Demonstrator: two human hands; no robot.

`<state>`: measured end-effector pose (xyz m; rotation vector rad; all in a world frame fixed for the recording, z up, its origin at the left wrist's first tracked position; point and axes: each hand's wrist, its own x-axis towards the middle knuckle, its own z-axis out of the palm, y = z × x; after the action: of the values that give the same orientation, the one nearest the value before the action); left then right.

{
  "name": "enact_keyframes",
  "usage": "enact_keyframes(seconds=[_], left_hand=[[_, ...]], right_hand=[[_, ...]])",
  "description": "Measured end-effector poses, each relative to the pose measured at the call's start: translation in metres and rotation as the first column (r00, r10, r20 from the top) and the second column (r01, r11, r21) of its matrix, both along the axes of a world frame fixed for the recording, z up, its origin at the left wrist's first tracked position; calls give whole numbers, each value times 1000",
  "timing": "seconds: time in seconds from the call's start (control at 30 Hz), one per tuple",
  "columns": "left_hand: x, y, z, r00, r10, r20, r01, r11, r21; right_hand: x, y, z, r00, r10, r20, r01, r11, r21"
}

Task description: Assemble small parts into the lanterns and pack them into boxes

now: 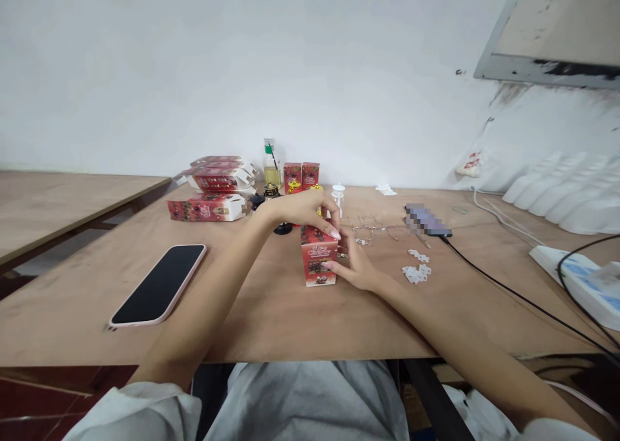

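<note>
Inspector: Grip first. We find the left hand (304, 212) arched over the red box (318, 257), fingertips (334, 234) clamped on its top right edge.
Clerk: And the right hand (357, 268)?
Inspector: Closed against the box's right wall, thumb low at the front. We note both hands on it, neither nearer.
Clerk: Where does the box lie?
Inspector: Upright, long axis vertical, on the surface (271, 325) straight ahead. Farther out we record a black phone (159, 285) well to the left, white tabs (416, 273) near on the right, and flat cartons (207, 207) behind.
</note>
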<state>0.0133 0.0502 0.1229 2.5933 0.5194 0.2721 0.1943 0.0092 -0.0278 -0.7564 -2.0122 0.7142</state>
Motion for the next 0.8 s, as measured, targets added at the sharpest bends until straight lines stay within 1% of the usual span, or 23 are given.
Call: enact_keyframes(seconds=[0.1,0.17,0.27,0.4,0.47,0.57,0.67,0.8], left_hand=[[1,8,-9,1000,1,12,1,990,-140],[2,13,-17,1000,7,30,-1,979,-205],[3,21,-26,998,15,58,1,964,-266],[6,23,-29,997,40,62,-19,952,-306],[7,20,-26,997,53,54,-36,957,-287],[5,13,-17,996,56,73,-42,984,-172],[2,5,-8,997,50,65,-47,997,-54],[-4,-3,2,997,68,-22,-68,997,29]], right_hand=[[1,-1,1,1000,-6,2,6,1000,13],[1,-1,1,1000,-25,11,25,999,32],[1,-1,2,999,-46,19,45,998,50],[3,1,3,1000,6,9,-6,1000,1],[4,1,3,1000,21,23,-20,1000,-11],[3,-2,4,999,24,26,-24,1000,11],[0,-9,8,1000,1,-22,1,997,75],[-5,-13,11,997,-28,-78,41,986,164]])
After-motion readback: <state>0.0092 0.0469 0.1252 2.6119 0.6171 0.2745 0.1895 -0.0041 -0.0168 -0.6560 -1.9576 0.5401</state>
